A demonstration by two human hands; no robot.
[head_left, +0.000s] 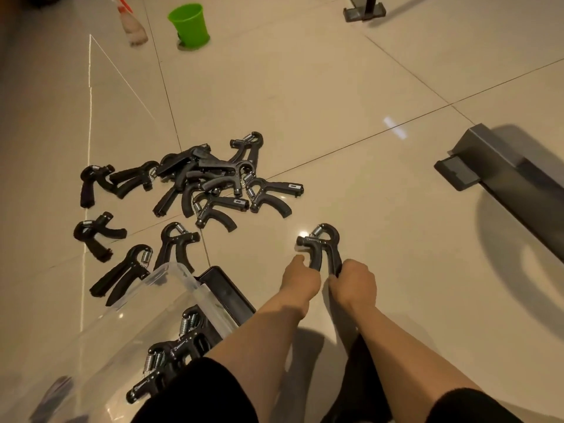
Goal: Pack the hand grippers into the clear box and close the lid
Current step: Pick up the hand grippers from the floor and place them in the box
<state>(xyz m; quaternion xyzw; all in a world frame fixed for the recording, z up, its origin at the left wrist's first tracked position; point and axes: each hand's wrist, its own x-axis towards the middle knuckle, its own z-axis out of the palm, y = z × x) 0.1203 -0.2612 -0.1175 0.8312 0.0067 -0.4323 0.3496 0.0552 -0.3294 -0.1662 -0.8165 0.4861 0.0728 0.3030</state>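
Plainly mid-way through the packing step, with one hand gripper (322, 248) held just right of the frame's centre, its spring end up and away, its two handles pointing down toward the wrists. Left hand (300, 277) curled round the left handle, thumb tip showing beside it; right hand (355, 280) curled round the right handle, knuckles toward the camera. Fingers of both hidden on the far side, so exactly how tightly closed could not be told, only that each gripped a handle. Looked raised just off the tiled floor (351, 102), though lifted or resting could not be told for sure. Clear box (171, 280) at lower left of the frame, tilted and open, several grippers (171, 358) already lying inside in a row. Dark lid (227, 290) just beside the box's right edge, between box and left forearm, not yet on. Loose pile (213, 178) still spread on the floor at centre left, a few strays nearer the box's far rim. Judged next: carrying the held piece leftward and down into the box beside those already stowed, probably squeezed or turned flat to nest. Then many more pickups before the lid. Unrelated, at upper left: a green cup (189, 24).
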